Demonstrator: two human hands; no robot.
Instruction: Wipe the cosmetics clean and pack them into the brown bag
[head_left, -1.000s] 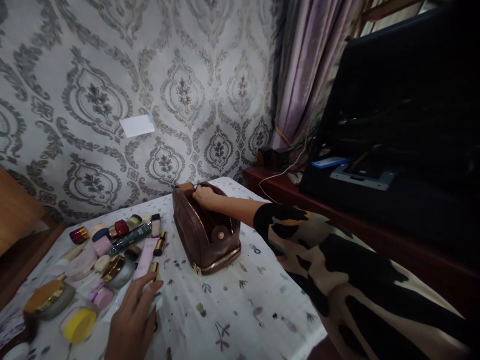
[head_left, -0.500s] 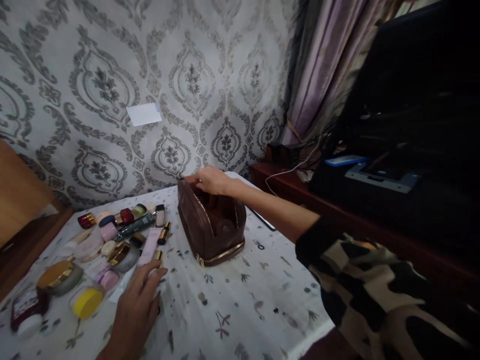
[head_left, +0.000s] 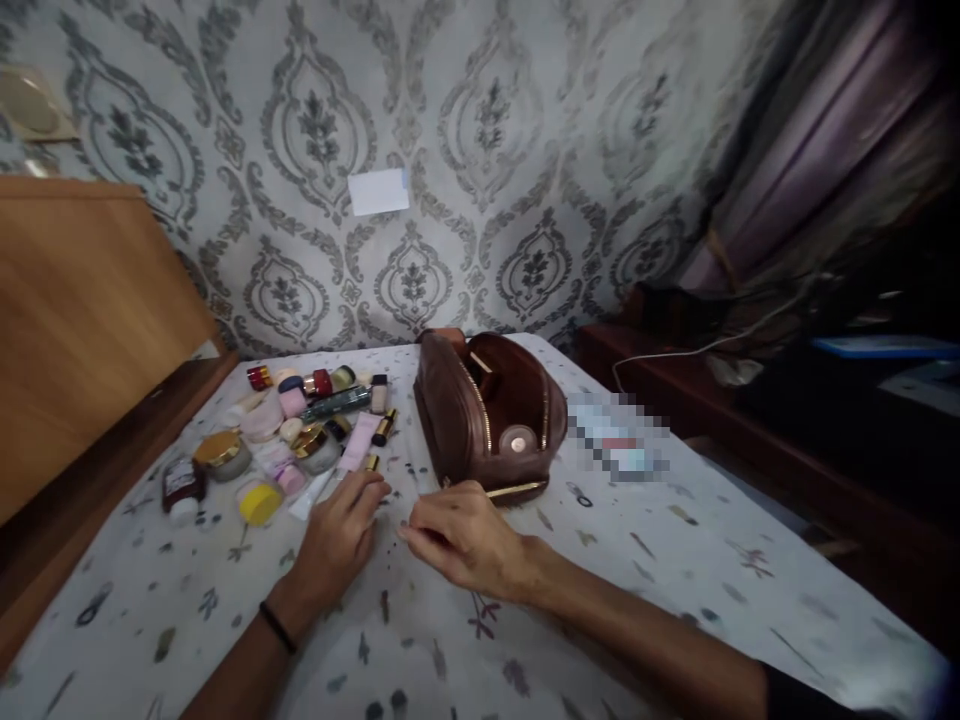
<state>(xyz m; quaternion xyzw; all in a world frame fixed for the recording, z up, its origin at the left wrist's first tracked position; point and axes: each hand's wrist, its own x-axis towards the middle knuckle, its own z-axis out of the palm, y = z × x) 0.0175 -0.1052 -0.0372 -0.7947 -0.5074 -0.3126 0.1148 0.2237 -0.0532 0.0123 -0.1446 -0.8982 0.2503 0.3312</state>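
On the patterned cloth, a brown leather toiletry bag (head_left: 461,425) stands unzipped, with a small item in its dark interior. My right hand (head_left: 469,535) is just in front of the bag, its fingers curled closed; anything inside them is hidden. To its left, my left hand (head_left: 341,530) rests low over the cloth with bent fingers, beside a small gold cap (head_left: 371,463) and a pink squeeze tube (head_left: 358,442). What those fingers hold, if anything, does not show. Cosmetics lie beyond it: a gold-lidded jar (head_left: 223,452), a yellow-lidded pot (head_left: 259,502) and a dark red bottle (head_left: 183,487).
A blurred patch (head_left: 619,437) covers an item right of the bag. The wooden board (head_left: 90,330) borders the cloth on the left. A dark red cabinet (head_left: 660,375) with a white cable (head_left: 697,352) stands at the right. Behind is a papered wall (head_left: 420,130).
My right hand has come out of the bag and down to its front, close to my left hand. The view has turned right. My left hand stays near the cosmetics, its fingers more bent.
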